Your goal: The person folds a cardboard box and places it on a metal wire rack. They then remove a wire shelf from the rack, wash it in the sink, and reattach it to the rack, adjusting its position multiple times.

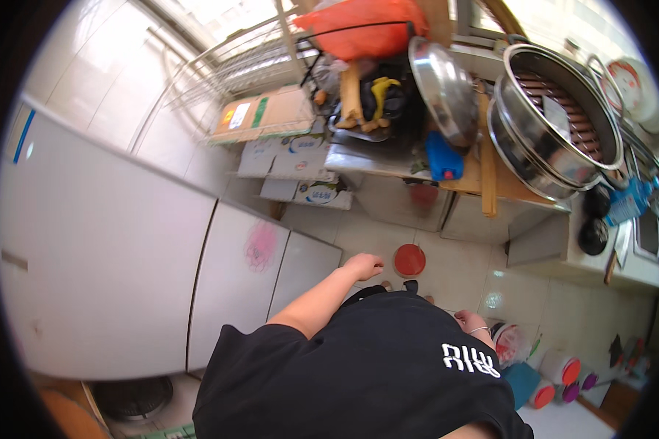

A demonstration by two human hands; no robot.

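My left hand (364, 266) hangs in front of my body with its fingers loosely curled, near the refrigerator's edge; nothing shows in it. A round red stool or lid (409, 260) lies low on the tiled floor, just beyond that hand. At my other side, my right hand (470, 322) hangs by my black shirt, a bracelet on the wrist; its fingers are partly hidden, so its hold cannot be told. Ahead stands a metal steamer pot (560, 115) on the counter, with a metal lid (445, 90) leaning to its left and a blue bottle (445, 156) below the lid.
A refrigerator (115, 241) fills the left side. Cardboard boxes (274, 112) sit on a wire rack ahead. A wooden strip (487, 164) juts over the counter edge; a knife handle (610, 267) overhangs farther right. Several lidded containers (560, 367) stand at lower right.
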